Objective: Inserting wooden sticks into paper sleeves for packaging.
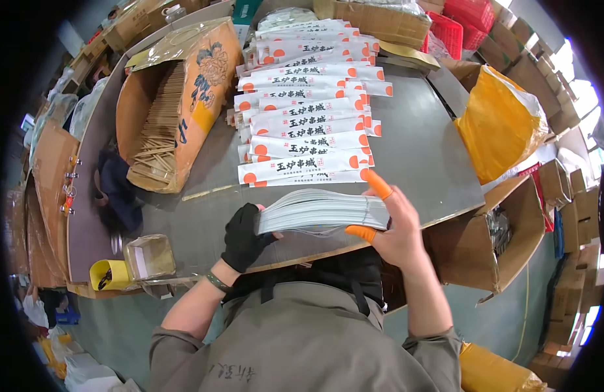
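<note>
My left hand (244,236), in a black glove that leaves fingertips bare, grips the left end of a thick stack of thin white paper strips (318,210). My right hand (399,225) wears orange finger covers on thumb and forefinger and is closed on the stack's right end. The stack is held edge-up, slightly bowed, above the table's near edge. Just beyond it lie overlapping rows of white printed paper sleeves (302,124) with orange-red dots. The strips in my hands look like such sleeves, but their faces are hidden.
An open cardboard box (214,98) of thin wooden sticks stands left on the grey table (419,130). Near the left edge are a yellow container (112,274) and a small clear box (150,256). An open carton (472,251) and a yellow bag (501,124) sit at right.
</note>
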{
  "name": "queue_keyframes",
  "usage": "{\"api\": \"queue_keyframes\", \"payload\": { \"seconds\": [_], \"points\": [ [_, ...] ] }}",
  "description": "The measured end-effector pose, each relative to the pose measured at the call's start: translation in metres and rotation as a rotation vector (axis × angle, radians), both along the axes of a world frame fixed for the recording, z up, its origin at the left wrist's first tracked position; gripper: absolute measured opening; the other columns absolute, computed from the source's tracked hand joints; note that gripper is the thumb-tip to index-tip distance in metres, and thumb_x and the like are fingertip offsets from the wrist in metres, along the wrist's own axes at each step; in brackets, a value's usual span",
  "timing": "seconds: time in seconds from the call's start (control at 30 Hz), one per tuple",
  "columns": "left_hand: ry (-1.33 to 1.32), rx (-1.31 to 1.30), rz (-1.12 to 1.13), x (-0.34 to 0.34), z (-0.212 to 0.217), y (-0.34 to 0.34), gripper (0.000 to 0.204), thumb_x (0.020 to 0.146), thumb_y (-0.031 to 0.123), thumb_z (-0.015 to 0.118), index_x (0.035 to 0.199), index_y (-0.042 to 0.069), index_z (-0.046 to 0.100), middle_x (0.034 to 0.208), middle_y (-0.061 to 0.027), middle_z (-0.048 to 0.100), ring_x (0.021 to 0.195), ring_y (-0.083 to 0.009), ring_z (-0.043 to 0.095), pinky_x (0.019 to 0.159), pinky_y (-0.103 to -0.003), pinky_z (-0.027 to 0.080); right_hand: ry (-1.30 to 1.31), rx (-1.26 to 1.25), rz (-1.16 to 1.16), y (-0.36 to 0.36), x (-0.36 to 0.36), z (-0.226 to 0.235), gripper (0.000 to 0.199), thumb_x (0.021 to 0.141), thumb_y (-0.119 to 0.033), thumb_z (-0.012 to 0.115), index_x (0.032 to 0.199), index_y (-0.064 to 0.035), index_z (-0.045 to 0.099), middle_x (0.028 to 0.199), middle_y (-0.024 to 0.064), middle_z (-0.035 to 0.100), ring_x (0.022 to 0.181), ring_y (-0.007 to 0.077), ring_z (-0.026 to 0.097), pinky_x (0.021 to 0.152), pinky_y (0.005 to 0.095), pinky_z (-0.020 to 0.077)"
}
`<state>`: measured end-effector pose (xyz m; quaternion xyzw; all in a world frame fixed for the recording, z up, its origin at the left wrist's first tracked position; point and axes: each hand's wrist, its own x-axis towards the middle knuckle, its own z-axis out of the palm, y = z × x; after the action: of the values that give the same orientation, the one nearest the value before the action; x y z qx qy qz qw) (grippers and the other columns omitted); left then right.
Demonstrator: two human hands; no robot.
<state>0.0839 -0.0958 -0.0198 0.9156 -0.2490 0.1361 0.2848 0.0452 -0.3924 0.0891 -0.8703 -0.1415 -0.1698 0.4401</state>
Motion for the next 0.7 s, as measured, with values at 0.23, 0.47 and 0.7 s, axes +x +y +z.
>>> {"api": "queue_keyframes", "payload": {
  "seconds": [0.23,0.47,0.7],
  "points": [
    [0.076,-0.083,0.047,-0.011,-0.028,-0.03,0.059,0.071,0.034,0.083,0.117,0.007,0.057,0.104,-0.0106,0.066,0.097,-0.0282,0.064,0.081,-0.041,0.051,-0.427,-0.568,0.58,0.093,0.042,0.142,0.067,0.073,-0.015,0.067,0.135,-0.0032,0.048,0.079,0.0071,0.054,0.075,0.0215,0.057,0.062,0.0321,0.0432],
    [0.358,-0.461,-0.064,-0.004,-0.022,-0.046,0.057,0.071,0.023,0.08,0.122,0.009,0.057,0.104,-0.013,0.067,0.096,-0.0339,0.063,0.082,-0.041,0.05,-0.058,-0.632,0.601,0.093,0.072,0.135,0.084,0.067,-0.015,0.081,0.14,-0.0091,0.041,0.092,0.0084,0.056,0.086,0.0284,0.058,0.074,0.0394,0.0465],
    [0.257,-0.328,-0.049,-0.001,0.011,-0.042,0.031,0.072,0.028,0.074,0.095,0.009,0.065,0.089,-0.0137,0.067,0.086,-0.0375,0.062,0.074,-0.045,0.049,0.006,-0.619,0.471,0.101,0.062,0.141,0.071,0.065,-0.016,0.083,0.13,-0.0087,0.053,0.093,0.0119,0.059,0.088,0.0328,0.059,0.076,0.0398,0.0482]
  ]
}}
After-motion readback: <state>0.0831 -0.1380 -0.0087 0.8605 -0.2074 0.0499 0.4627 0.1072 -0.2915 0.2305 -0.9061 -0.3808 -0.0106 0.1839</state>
